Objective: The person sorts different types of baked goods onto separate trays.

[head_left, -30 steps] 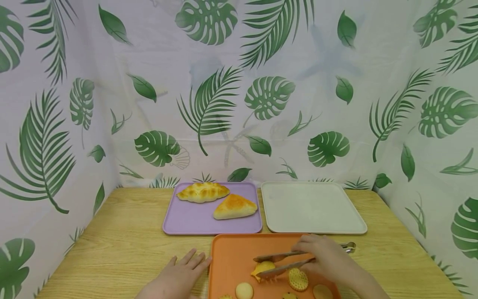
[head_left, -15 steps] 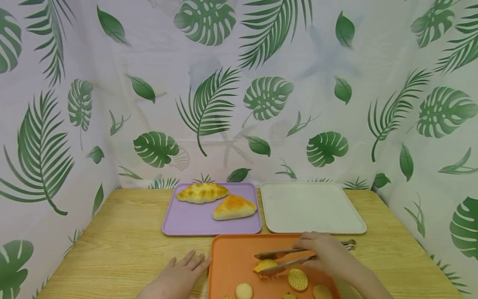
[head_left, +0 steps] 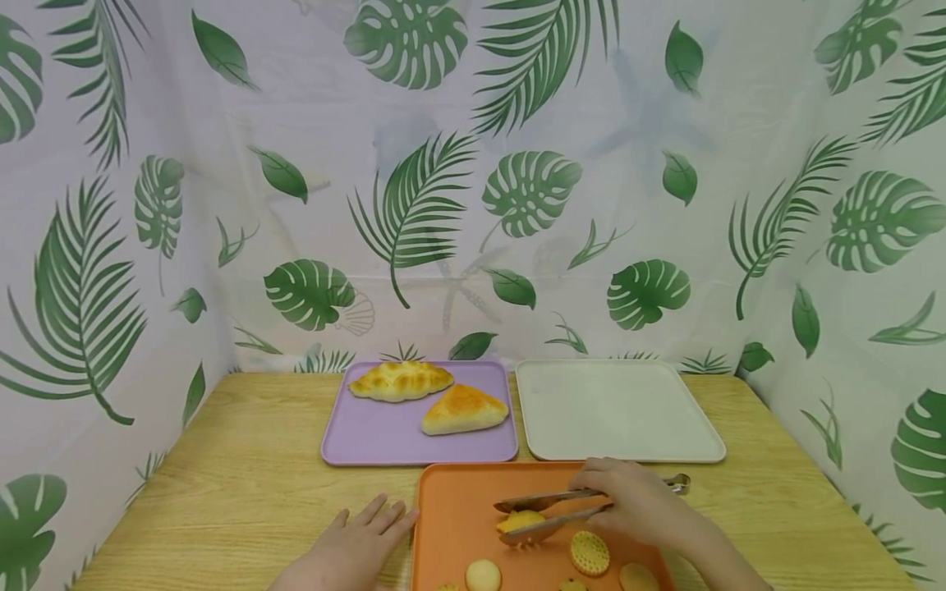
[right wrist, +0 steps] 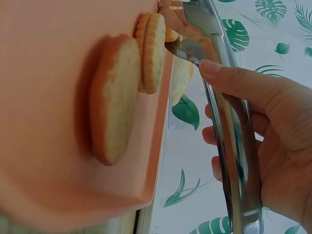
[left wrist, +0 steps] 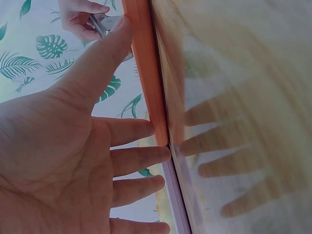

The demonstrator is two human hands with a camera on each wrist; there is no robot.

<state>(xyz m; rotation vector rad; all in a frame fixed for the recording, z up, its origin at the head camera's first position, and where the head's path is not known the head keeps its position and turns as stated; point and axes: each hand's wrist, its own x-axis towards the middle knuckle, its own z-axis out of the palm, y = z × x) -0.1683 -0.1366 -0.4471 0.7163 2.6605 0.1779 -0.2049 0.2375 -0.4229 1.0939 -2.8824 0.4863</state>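
My right hand grips metal tongs, thumb on one arm and fingers around the other. In the head view the tongs' tips stand on either side of a small yellow piece over the orange tray. The near tip partly hides that piece, and whether both tips press on it I cannot tell. My left hand lies flat at the tray's left edge, its fingers straight and spread. In the left wrist view that hand has its palm bare, with fingertips at the orange rim.
Several biscuits lie on the orange tray, among them a ridged round one and a pale round one. Behind are a purple tray with a braided bread and a triangular bread, and a white tray.
The tongs have shifted a little to the left with my right hand, and the yellow piece sits slightly farther back between their tips. My left hand has stayed in place.
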